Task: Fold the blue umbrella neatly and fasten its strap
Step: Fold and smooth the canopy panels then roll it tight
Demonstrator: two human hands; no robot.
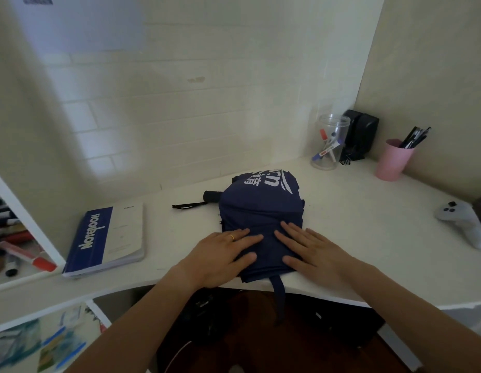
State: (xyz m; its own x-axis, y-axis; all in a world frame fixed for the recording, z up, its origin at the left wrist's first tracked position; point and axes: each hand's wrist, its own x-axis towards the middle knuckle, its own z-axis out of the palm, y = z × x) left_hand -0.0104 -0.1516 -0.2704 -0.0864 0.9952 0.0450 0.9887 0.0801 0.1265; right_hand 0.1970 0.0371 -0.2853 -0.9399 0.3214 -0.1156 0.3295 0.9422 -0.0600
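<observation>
Both my hands lie flat on the blue umbrella (261, 208), which sits on the white desk (355, 211) close to its near edge, its navy canopy gathered into a broad, flattened bundle with white lettering showing at the far end. My left hand (223, 254) presses the near left part of the fabric, fingers spread and straight, a gold ring (232, 237) on one of them; it grips nothing. My right hand (312, 250) rests just beside it on the near right part, fingers likewise stretched out and apart, palm down. The two hands nearly meet at the fingertips over the middle of the cloth. The umbrella's strap (279, 297) hangs loose off the desk edge between my wrists. Its dark handle (211, 196) pokes out at the far left, with a black wrist loop (188, 206) lying on the desk. To the left lies a blue notebook (104, 239); at the far right stand a pink cup (392, 160) of pens and a clear jar (329, 142) of markers.
</observation>
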